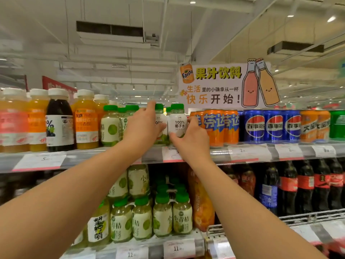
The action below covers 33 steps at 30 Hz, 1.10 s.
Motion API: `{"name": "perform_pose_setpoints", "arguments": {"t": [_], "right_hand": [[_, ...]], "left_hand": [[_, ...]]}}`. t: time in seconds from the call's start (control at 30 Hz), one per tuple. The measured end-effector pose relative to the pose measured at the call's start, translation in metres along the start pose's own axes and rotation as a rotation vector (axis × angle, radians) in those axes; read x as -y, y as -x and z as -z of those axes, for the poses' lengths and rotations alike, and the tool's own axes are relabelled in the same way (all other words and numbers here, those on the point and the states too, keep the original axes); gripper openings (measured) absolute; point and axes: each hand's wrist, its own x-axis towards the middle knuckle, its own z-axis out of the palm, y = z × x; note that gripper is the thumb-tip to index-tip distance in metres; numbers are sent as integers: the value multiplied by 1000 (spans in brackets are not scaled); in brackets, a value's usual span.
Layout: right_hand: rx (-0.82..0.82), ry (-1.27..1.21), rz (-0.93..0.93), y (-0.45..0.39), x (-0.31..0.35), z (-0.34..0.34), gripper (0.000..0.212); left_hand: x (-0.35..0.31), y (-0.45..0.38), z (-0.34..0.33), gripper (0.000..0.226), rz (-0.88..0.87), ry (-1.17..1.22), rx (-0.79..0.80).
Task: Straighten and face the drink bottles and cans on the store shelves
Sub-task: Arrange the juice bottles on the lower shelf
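- Coconut-water bottles [178, 124] are showing white labels with dark print under green caps.
- Fanta cans [217, 126] are glowing orange with blue lettering.
- Pepsi cans [273, 126] to their right are wearing blue with red-white-blue roundels.
- Far-left juice bottles [37, 120] are showing orange under white caps.
- One dark purple bottle [59, 120] is carrying a white label.
- The sign [220, 85] is displaying yellow and black characters on white.

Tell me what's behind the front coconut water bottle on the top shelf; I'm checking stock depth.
Behind the front coconut water bottle, held by the right hand, at least one more green cap shows. How many bottles stand further back cannot be seen; the front bottles cover them.
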Motion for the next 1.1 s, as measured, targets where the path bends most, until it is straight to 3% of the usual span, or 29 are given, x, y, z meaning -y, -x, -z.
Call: {"name": "perform_pose_setpoints", "arguments": {"t": [0.3, 0.47, 0.63, 0.77, 0.93, 1.03, 1.1], "right_hand": [[-30, 100, 34, 3, 3, -3, 56], [-128, 75, 194, 15, 9, 0, 61], [-163, 97, 306, 45, 5, 8, 55], [-122, 50, 415, 105, -5, 11, 49], [-73, -17, 501, 202, -29, 13, 26], [36, 6, 421, 258, -58, 4, 18], [211, 36, 282, 288, -79, -4, 16]], "left_hand": [[3, 14, 2, 83, -42, 29, 55], [22, 51, 8, 57, -172, 13, -14], [31, 101, 18, 51, -373, -44, 68], [38, 148, 18, 46, -472, -56, 94], [61, 221, 8, 38, -499, 33, 124], [85, 274, -3, 34, -385, 91, 245], [104, 309, -13, 34, -273, 113, 381]]}}
